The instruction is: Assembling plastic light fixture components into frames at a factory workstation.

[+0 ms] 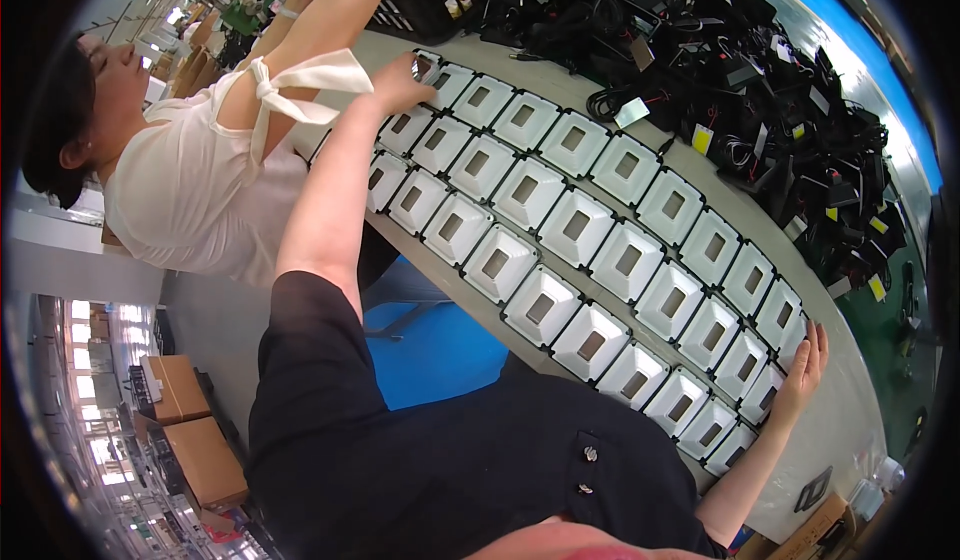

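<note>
Three long rows of white, square, funnel-shaped housings (575,225) with dark corners and a rectangular opening in each lie side by side. My left hand (398,82) is at the far left end of the rows, its fingers bent around the edge of an end housing (428,64). Part of those fingers is hidden. At the opposite end, my right hand (803,370) rests with straight fingers against the outer side of the last housings (768,392).
The rows lie on a grey table (800,460). Behind them is a heap of black adapters and cables (740,90), beside a black crate (425,5). A co-worker in a white top (200,180) stands close on the left. Cardboard boxes (205,460) stand at lower left.
</note>
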Available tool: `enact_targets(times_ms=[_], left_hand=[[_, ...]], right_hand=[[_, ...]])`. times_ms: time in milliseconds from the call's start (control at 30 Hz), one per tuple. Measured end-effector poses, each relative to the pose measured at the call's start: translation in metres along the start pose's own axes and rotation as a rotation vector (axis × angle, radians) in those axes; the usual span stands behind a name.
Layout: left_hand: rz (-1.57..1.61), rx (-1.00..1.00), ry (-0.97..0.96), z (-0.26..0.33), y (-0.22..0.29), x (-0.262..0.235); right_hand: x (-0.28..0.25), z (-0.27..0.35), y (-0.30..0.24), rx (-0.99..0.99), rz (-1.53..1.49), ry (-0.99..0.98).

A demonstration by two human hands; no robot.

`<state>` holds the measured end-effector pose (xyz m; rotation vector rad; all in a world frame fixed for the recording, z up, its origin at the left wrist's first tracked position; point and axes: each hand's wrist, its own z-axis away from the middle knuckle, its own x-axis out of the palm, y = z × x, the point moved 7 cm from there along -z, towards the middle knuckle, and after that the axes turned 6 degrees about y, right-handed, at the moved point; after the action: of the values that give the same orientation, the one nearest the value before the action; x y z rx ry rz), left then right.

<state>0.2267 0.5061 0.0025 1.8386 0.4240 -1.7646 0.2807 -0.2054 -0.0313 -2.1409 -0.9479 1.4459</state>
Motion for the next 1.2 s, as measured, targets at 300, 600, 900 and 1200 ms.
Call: enact_targets(times_ms=[300, 600, 900, 1200], left_hand=[[0.130, -0.026, 0.251, 0.072, -0.044, -0.034], [0.215, -0.636, 0.560, 0.184, -0.141, -0.010], [0.423, -0.475, 0.418, 0.134, -0.263, 0.108], [0.337, -0.275, 0.447, 0.096, -0.151, 0.072]], right_hand=[[0.002, 0.001, 0.005, 0.013, 0.013, -0.007], [-0.003, -0.007, -0.004, 0.019, 0.027, -0.034], [-0.001, -0.014, -0.015, 0.022, 0.002, -0.068], [-0.001, -0.010, -0.009, 0.050, -0.004, -0.026]])
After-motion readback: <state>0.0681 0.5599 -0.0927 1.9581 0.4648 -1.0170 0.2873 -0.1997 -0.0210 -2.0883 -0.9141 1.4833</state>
